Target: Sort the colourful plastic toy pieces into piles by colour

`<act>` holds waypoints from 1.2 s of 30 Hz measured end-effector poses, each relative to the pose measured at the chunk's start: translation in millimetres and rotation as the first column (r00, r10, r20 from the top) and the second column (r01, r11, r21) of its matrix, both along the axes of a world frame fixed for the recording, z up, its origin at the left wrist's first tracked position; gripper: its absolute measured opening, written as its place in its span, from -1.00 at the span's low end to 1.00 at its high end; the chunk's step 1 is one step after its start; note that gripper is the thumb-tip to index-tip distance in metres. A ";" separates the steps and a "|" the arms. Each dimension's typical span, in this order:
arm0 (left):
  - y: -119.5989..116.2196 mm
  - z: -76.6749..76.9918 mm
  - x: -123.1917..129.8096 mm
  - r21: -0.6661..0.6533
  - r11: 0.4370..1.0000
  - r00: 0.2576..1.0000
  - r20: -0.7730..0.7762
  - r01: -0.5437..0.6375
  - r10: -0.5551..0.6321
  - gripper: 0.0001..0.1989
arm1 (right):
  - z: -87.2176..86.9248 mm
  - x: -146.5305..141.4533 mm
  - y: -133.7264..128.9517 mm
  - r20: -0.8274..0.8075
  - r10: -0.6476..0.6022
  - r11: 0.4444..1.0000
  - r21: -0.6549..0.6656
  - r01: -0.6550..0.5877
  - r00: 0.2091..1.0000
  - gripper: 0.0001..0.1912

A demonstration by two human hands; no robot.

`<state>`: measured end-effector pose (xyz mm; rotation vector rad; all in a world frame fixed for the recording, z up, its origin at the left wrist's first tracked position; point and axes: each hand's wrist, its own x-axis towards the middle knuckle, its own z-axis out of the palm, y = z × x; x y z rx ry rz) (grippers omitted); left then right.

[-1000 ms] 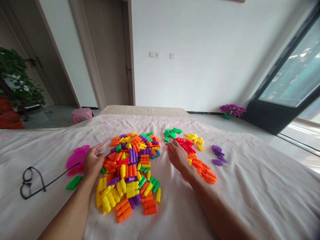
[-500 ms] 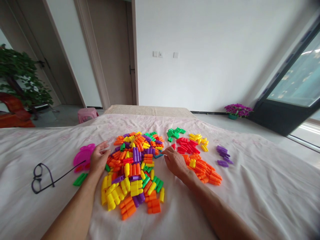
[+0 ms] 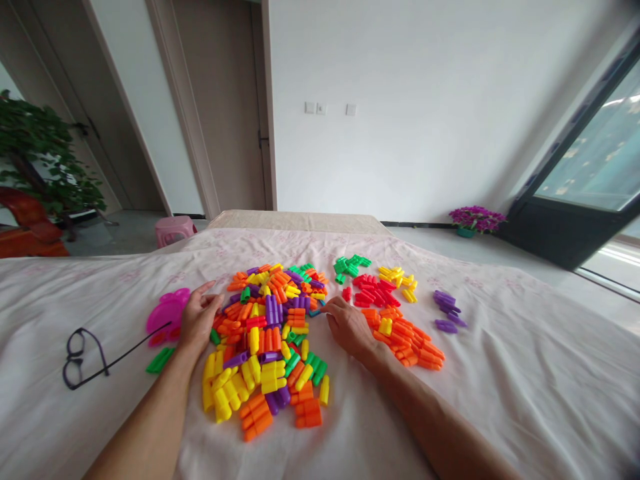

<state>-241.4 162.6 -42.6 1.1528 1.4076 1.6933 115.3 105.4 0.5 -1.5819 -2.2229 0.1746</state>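
A mixed heap of orange, yellow, purple, green and red plastic pieces [image 3: 270, 320] lies in the middle of the cloth. My left hand [image 3: 199, 319] rests at the heap's left edge, fingers apart, with nothing seen in it. At the right edge, my right hand [image 3: 347, 323] has its fingertips at a small blue piece [image 3: 317, 310]; whether they grip it cannot be made out. Sorted by colour beyond and beside my right hand are green pieces [image 3: 351, 265], red pieces [image 3: 376, 292], yellow pieces [image 3: 399, 280], orange pieces [image 3: 413, 340] and purple pieces [image 3: 447, 308].
Black-framed glasses [image 3: 75, 360] lie on the pale cloth [image 3: 480, 400] at the left. Beside my left forearm are a magenta plastic item [image 3: 164, 316] and a green piece [image 3: 160, 360]. A pink stool [image 3: 176, 230] stands beyond the left edge.
My right hand has shifted very slightly, its fingertips staying by the blue piece. My left fingers have moved a little closer to the heap. The pieces look unmoved.
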 end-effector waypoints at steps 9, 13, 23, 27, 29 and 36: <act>2.7 1.1 -0.4 -0.024 1.000 0.992 0.130 -0.003 0.006 -0.31 | -5.1 -2.7 1.8 -0.050 0.034 0.999 0.037 -0.032 0.998 -0.66; 2.1 5.2 -0.7 -0.058 0.998 0.984 0.173 -0.022 0.032 -0.33 | -2.7 -8.1 -1.0 -0.061 0.062 0.998 0.029 -0.061 0.996 -0.66; 2.1 7.9 -1.8 -0.081 0.997 0.975 0.220 0.004 0.014 -0.38 | -16.0 -16.8 -1.5 -0.027 0.113 0.987 0.122 -0.109 0.993 -0.61; 2.4 6.4 -2.6 -0.066 0.998 0.975 0.221 0.022 -0.007 -0.40 | -20.2 -18.1 0.4 0.076 0.144 0.975 0.159 -0.155 0.987 -0.62; 2.9 5.9 -3.0 -0.070 0.997 0.972 0.235 0.027 -0.009 -0.40 | -17.5 -18.9 0.4 0.103 0.142 0.975 0.159 -0.157 0.985 -0.63; 5.0 5.0 -2.3 -0.071 0.997 0.973 0.229 0.006 0.010 -0.63 | -2.6 -34.6 -3.1 -0.116 0.187 0.972 0.163 -0.167 0.976 -0.61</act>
